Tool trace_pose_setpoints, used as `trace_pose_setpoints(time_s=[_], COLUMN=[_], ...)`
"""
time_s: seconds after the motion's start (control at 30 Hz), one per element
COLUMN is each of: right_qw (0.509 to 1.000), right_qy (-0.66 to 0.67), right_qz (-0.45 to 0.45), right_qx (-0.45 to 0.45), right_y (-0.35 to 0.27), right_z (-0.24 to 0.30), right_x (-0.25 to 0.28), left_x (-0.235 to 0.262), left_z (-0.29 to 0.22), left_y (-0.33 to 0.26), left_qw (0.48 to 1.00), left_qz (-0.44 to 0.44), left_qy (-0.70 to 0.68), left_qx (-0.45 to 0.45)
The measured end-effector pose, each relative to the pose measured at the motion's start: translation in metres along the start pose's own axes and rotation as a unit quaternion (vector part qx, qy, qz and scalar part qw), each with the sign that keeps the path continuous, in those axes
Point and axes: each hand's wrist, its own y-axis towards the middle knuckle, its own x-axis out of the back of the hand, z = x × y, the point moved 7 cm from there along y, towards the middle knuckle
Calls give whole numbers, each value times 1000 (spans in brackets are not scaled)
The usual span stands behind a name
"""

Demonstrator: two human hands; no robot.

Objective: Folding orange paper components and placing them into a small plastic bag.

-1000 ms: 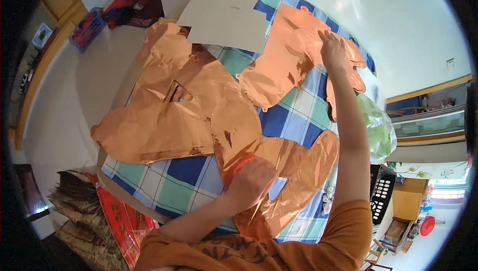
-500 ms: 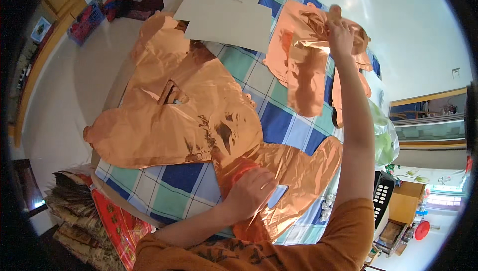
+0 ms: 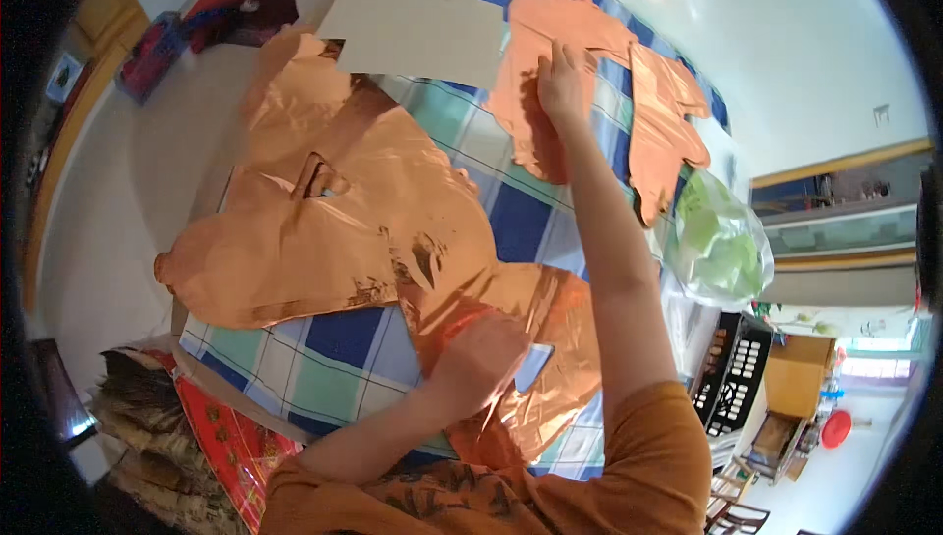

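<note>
Flat rose-gold foil balloons lie across a checked tablecloth (image 3: 535, 225). The largest foil balloon (image 3: 344, 230), with a triangular hole, spreads over the left half. A smaller foil balloon (image 3: 565, 314) overlaps its near end. My left hand (image 3: 481, 358) rests on that one with its fingers curled in; a fold of foil seems to be gripped, though the fingertips are hidden. Reaching far forward, my right hand (image 3: 562, 88) lies on a matte pinkish foil balloon (image 3: 540, 29), its fingers stretched out. Another foil balloon (image 3: 663, 103) is to the right of it.
Pale cardboard sheets (image 3: 417, 24) lie at the far left of the table. Beyond its right edge are a clear bag with green contents (image 3: 722, 240) and a black case with white buttons (image 3: 732, 373). Stacked bundles (image 3: 157, 417) stand at the near left.
My right hand has moved left, from the far right balloon edge onto the pinkish balloon. The shiny folded flap there now lies flat, matte side up. My left hand stays on the near balloon.
</note>
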Motion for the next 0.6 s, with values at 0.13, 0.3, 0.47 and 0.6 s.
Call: trace_pose_setpoints(time_s=[0.13,0.3,0.47,0.6], right_qw=[994,962,924,933], right_qy=[84,121,130,153], right_qz=[18,82,166,139], right_qx=[-63,-230,-319,-295], right_y=[-18,-104,-115,-116], right_z=[-66,-244,-207,-228], right_x=[54,133,124,140], left_x=[17,24,30,14], left_z=[4,-9,-29,-52], left_y=[-2,19,20,68], left_qw=[993,989,990,990], left_qz=[-115,-138,-138,-112], left_qy=[15,15,21,20], left_qx=[-12,-42,-22,-83])
